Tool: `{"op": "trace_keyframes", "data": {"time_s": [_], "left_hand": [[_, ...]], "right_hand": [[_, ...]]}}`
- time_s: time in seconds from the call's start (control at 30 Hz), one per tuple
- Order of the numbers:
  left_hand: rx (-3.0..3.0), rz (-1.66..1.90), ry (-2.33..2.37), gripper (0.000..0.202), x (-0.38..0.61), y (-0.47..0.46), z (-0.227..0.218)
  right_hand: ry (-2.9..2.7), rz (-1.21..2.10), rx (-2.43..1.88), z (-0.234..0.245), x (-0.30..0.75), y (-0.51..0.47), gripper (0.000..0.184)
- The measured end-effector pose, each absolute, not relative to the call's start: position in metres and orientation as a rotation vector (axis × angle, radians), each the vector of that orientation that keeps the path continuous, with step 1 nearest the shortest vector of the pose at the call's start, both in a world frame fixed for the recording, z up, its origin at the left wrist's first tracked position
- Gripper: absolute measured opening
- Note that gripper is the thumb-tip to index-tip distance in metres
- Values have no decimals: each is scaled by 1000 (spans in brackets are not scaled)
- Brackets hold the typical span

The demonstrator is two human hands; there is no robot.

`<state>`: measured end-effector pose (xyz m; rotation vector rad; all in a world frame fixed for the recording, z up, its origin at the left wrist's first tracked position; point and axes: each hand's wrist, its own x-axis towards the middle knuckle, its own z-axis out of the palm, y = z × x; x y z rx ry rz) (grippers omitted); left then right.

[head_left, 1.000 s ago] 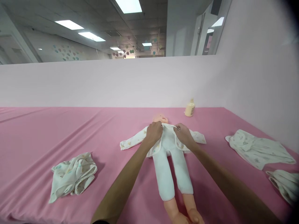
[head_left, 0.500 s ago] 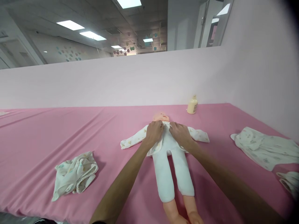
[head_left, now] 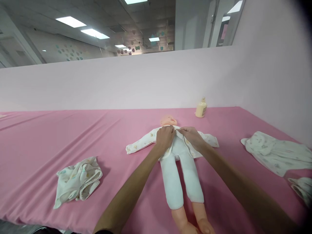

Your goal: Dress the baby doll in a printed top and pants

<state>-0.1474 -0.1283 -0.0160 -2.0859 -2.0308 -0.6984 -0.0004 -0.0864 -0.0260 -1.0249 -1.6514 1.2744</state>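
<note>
A baby doll (head_left: 170, 182) lies on its back on the pink sheet, its head away from me and its bare feet toward me. It wears a white patterned baby jacket (head_left: 141, 143), sleeves spread to both sides and the front parted over the white body. My left hand (head_left: 165, 138) is closed on the jacket's front edge just below the neck. Beside it, my right hand (head_left: 192, 136) pinches the opposite edge with thumb and forefinger. The fingertips of both hands nearly meet, and they hide the fastening there.
On the left lies a crumpled patterned cloth (head_left: 78, 180). To the right are a spread white garment (head_left: 275, 151) and another bundled cloth (head_left: 303, 188). A pale yellow pump bottle (head_left: 201, 108) stands near the low white wall (head_left: 122, 86) behind the pink sheet (head_left: 73, 133).
Both hands have come closer together at the neck, drawing the jacket's front edges inward. The right jacket panel now lies further over the doll's body.
</note>
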Motion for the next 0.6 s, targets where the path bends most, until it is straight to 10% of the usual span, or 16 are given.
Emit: {"op": "trace_keyframes", "data": {"time_s": [0.6], "left_hand": [[-2115,-656,-2028,25,-143,-129,-17]], "right_hand": [[-1651,1007,-925,-37,-13,-91,31]]}}
